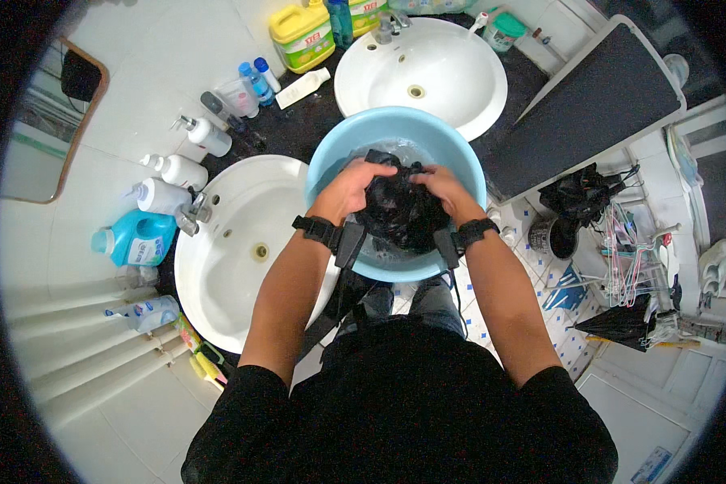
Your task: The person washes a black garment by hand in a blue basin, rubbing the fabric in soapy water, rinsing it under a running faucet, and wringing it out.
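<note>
A light blue plastic basin (321,153) with soapy water in it stands in front of me, between two white sinks. In the basin lies a wet, bunched black cloth (399,211), partly in the water; its exact kind does not show. My left hand (348,187) grips the cloth at its left side, thumb pointing inward across the top. Opposite it, my right hand (445,190) is closed on the cloth's upper right edge. The fingers of both hands are largely hidden behind the cloth. Each wrist wears a black strap with a small dark device.
One white sink (238,202) is at the left, another (460,68) behind the basin. White pump bottles (210,135), a blue detergent jug (141,239) and a yellow jug (302,36) line the wall. A dark panel (597,105) rises at right, near hangers (625,250) and a black umbrella (621,324).
</note>
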Action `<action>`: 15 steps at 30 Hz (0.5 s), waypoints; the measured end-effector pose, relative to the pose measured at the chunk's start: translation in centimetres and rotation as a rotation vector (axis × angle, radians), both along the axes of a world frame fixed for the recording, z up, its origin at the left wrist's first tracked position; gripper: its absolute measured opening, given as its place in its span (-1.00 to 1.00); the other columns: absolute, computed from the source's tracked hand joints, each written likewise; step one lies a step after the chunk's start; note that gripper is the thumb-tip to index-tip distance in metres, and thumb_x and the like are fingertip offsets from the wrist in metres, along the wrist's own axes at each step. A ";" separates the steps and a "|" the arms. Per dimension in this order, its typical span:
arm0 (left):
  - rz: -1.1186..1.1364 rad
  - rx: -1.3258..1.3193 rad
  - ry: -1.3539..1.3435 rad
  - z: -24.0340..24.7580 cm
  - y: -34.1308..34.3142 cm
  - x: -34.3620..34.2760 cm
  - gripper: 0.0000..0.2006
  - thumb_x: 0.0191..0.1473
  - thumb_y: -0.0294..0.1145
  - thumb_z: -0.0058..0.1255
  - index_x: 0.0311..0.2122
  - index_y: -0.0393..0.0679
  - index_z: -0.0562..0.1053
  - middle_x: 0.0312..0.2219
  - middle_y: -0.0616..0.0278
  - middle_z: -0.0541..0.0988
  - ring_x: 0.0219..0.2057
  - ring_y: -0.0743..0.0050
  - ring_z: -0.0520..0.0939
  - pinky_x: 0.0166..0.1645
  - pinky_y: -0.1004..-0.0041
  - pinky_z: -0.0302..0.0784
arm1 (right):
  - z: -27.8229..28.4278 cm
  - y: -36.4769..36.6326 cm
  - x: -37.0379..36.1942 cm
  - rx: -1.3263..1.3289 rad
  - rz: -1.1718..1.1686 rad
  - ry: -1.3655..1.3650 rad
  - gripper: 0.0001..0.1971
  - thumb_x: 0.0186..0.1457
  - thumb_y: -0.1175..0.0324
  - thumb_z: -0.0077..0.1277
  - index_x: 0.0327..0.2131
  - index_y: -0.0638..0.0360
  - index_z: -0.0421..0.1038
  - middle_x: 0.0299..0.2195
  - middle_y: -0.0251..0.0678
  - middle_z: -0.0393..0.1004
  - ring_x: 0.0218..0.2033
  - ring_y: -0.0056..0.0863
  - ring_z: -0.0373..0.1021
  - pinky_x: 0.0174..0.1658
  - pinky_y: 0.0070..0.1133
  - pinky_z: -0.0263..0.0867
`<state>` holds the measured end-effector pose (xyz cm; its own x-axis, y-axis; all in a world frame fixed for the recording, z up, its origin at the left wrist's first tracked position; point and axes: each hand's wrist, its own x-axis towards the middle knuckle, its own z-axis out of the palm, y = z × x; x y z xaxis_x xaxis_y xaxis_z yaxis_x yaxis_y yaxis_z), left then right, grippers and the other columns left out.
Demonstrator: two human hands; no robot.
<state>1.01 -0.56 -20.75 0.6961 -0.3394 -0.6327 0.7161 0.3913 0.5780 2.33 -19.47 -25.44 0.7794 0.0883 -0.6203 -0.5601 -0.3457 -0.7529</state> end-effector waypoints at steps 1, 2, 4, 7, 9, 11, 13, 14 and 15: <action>0.003 -0.001 -0.009 -0.4 0.5 -0.6 -0.73 -0.08 -0.59 0.03 -0.20 -0.34 0.37 -0.27 0.02 0.50 -0.24 0.14 0.55 -0.13 0.20 0.52 | 0.8 -0.1 -0.6 0.261 -0.145 -0.003 -0.49 -0.09 0.41 0.10 -0.04 0.39 0.21 -0.21 -0.11 0.42 -0.24 -0.31 0.40 -0.17 -0.46 0.35; 0.005 -0.032 0.033 -1.5 1.1 -1.1 -0.72 -0.05 -0.56 0.00 -0.17 -0.33 0.35 -0.26 0.03 0.50 -0.22 0.15 0.54 -0.11 0.21 0.51 | 0.7 -0.2 -0.7 0.360 -0.188 -0.010 -0.55 -0.06 0.48 0.03 -0.04 0.33 0.22 -0.23 -0.15 0.42 -0.26 -0.36 0.40 -0.19 -0.48 0.35; 0.015 -0.078 0.088 -3.1 2.3 -1.7 -0.73 0.04 -0.49 -0.06 -0.12 -0.33 0.34 -0.20 0.03 0.49 -0.18 0.21 0.53 -0.07 0.22 0.49 | 1.4 -0.7 -1.4 0.483 -0.228 -0.039 -0.54 -0.05 0.48 0.03 -0.02 0.32 0.21 -0.21 -0.15 0.42 -0.24 -0.36 0.39 -0.17 -0.49 0.35; 0.126 -0.160 0.125 -3.9 3.1 -2.6 -0.74 0.11 -0.40 -0.12 -0.12 -0.32 0.35 -0.18 0.06 0.49 -0.17 0.24 0.53 -0.04 0.24 0.47 | 3.9 -0.7 -2.6 0.622 -0.281 -0.063 -0.51 -0.04 0.45 0.04 0.01 0.29 0.18 -0.18 -0.14 0.39 -0.19 -0.35 0.37 -0.13 -0.47 0.32; 0.120 -0.195 0.082 -3.8 3.0 -2.9 -0.72 0.15 -0.33 -0.18 -0.10 -0.29 0.35 -0.17 0.10 0.49 -0.16 0.24 0.52 -0.01 0.25 0.45 | 5.7 -0.3 -3.5 0.657 -0.305 -0.054 -0.44 -0.04 0.41 0.07 0.05 0.29 0.12 -0.13 -0.12 0.36 -0.14 -0.34 0.34 -0.08 -0.44 0.29; 0.097 -0.067 0.038 -2.4 2.6 -3.2 -0.70 0.16 -0.28 -0.18 -0.09 -0.26 0.34 -0.16 0.12 0.48 -0.15 0.24 0.52 -0.01 0.25 0.44 | 6.4 -0.1 -4.5 0.398 -0.265 -0.153 -0.45 -0.04 0.39 0.07 0.05 0.31 0.15 -0.15 -0.12 0.38 -0.16 -0.34 0.35 -0.06 -0.47 0.26; 0.043 -0.009 0.018 -2.4 2.3 -3.2 -0.69 0.16 -0.26 -0.17 -0.08 -0.25 0.34 -0.15 0.12 0.48 -0.15 0.25 0.52 0.00 0.24 0.43 | 3.4 -0.9 -3.7 0.061 -0.102 -0.380 -0.47 -0.03 0.37 0.07 0.02 0.33 0.18 -0.18 -0.13 0.41 -0.17 -0.36 0.36 -0.07 -0.52 0.25; 0.005 0.055 0.004 -2.7 2.5 -3.4 -0.67 0.15 -0.24 -0.16 -0.06 -0.23 0.33 -0.15 0.13 0.48 -0.15 0.25 0.52 0.00 0.23 0.42 | 3.1 -0.6 -3.6 0.103 -0.220 -0.406 -0.54 0.01 0.38 0.03 -0.02 0.35 0.22 -0.20 -0.13 0.43 -0.18 -0.37 0.36 -0.09 -0.53 0.24; 0.009 0.050 0.002 -3.3 2.6 -3.6 -0.67 0.15 -0.24 -0.16 -0.06 -0.23 0.33 -0.15 0.13 0.48 -0.15 0.25 0.52 0.00 0.23 0.42 | 2.9 -0.7 -3.8 0.100 -0.215 -0.408 -0.54 0.01 0.38 0.03 -0.02 0.35 0.22 -0.20 -0.13 0.43 -0.18 -0.37 0.36 -0.09 -0.53 0.24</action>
